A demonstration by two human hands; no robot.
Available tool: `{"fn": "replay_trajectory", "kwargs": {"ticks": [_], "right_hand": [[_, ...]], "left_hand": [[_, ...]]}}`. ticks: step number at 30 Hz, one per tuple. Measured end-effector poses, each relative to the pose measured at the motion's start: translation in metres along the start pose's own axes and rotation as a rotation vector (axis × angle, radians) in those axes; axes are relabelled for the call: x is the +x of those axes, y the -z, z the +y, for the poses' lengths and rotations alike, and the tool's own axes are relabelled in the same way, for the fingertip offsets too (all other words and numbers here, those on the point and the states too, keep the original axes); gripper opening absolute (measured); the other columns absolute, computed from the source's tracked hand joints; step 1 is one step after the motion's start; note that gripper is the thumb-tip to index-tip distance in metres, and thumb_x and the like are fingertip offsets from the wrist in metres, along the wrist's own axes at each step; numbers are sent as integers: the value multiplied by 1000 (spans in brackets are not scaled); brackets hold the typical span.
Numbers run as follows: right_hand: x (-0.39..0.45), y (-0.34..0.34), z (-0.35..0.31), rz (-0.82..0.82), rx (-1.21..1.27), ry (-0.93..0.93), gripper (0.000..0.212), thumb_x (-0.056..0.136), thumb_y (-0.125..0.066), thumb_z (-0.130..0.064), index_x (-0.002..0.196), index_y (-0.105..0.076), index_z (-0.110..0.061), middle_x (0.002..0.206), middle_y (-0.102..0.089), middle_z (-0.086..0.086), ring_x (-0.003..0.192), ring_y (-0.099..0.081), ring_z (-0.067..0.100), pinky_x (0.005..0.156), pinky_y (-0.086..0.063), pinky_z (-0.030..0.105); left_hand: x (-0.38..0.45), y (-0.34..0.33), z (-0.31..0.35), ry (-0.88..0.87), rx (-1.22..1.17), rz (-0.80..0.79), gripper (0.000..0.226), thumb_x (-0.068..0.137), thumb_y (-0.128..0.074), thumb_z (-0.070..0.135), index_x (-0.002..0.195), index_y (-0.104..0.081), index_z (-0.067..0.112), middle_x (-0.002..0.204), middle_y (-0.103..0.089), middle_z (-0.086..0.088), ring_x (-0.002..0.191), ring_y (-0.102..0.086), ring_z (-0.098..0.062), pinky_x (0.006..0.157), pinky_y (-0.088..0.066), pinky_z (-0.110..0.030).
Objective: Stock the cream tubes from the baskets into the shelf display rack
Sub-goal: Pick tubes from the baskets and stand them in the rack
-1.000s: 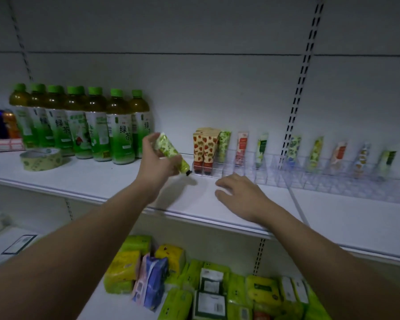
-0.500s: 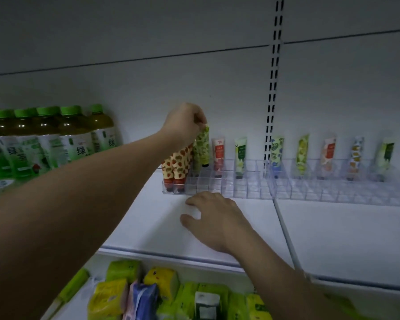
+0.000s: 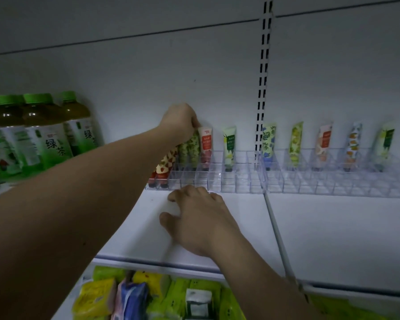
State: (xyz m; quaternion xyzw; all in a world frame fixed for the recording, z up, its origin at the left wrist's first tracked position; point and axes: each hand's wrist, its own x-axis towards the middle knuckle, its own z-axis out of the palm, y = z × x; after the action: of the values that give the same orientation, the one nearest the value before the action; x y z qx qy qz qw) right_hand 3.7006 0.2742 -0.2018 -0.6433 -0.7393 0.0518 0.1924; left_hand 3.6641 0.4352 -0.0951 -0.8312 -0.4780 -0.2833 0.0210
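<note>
White store shelving fills my view, dim light, slotted upright on the back panel. On the shelf sits a clear display rack of small compartments, pushed back against the panel.

My left hand is up at the rack's left end, fingers curled down onto the top of a green-patterned cream tube, pinching its crimped end. Tube stands cap down in a back-row slot, just beside a red-and-white tube on its right. I judge the top grip is there to steer the cap into the narrow cell and press it home; whether it is fully seated I cannot tell, the hand hides the top.

My right hand lies on the shelf right in front of the rack, fingers loosely bent, fingertips at the front wall, holding nothing. Probably bracing the light rack against sliding.

Strawberry-print tubes fill the leftmost cells, leaning. More tubes stand one per column along the back row to the right; front cells mostly bare, so plenty of stocking left.

Green tea bottles stand far left. Below the shelf, packets in yellow, green and blue. Baskets not in view.
</note>
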Motion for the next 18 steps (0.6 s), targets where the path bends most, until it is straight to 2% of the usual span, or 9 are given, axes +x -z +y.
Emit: {"fn": "replay_trajectory", "kwargs": {"ticks": [5, 9, 11, 14, 16, 18], "right_hand": [[2, 2, 1, -2, -14, 3, 54, 95, -37, -52, 142, -41, -26, 144, -42, 1, 131, -36, 23, 110, -28, 46], [6, 0, 2, -29, -12, -36, 55, 94, -38, -55, 144, -38, -30, 149, -37, -2, 135, -33, 22, 111, -28, 44], [4, 1, 2, -37, -26, -57, 54, 95, -39, -55, 143, -40, -31, 150, -38, -3, 135, -34, 22, 110, -29, 42], [7, 4, 3, -41, -60, -78, 51, 96, -39, -53, 141, -44, -31, 152, -37, -2, 136, -37, 22, 111, -31, 39], [7, 4, 4, 3, 10, -107, 46, 96, -44, -48, 137, -49, -28, 149, -43, -1, 132, -44, 23, 110, -35, 37], [0, 4, 2, 108, 98, -104, 38, 95, -50, -36, 129, -57, -23, 135, -57, 4, 118, -55, 25, 100, -44, 33]], "left_hand": [[-7, 6, 8, -33, 69, 14, 24, 93, -59, 13, 115, -68, 11, 115, -67, -6, 100, -60, -21, 83, -48, -28], [-34, 17, 15, -171, 91, 37, 33, 90, -60, 17, 123, -62, 17, 119, -63, -7, 108, -55, -24, 94, -48, -39], [-53, 25, 20, -231, 127, 11, 33, 90, -58, 22, 122, -61, 22, 119, -63, -6, 111, -51, -25, 93, -46, -42], [-84, 38, 22, -222, 133, -19, 31, 90, -53, 29, 119, -62, 26, 119, -62, -4, 115, -48, -27, 92, -43, -41], [-108, 45, 18, -190, 131, -36, 30, 89, -52, 31, 117, -63, 26, 118, -63, -4, 112, -49, -27, 89, -43, -38], [-136, 53, 10, -161, 117, -46, 31, 86, -54, 32, 115, -65, 27, 118, -63, -4, 112, -53, -28, 89, -44, -35]]}}
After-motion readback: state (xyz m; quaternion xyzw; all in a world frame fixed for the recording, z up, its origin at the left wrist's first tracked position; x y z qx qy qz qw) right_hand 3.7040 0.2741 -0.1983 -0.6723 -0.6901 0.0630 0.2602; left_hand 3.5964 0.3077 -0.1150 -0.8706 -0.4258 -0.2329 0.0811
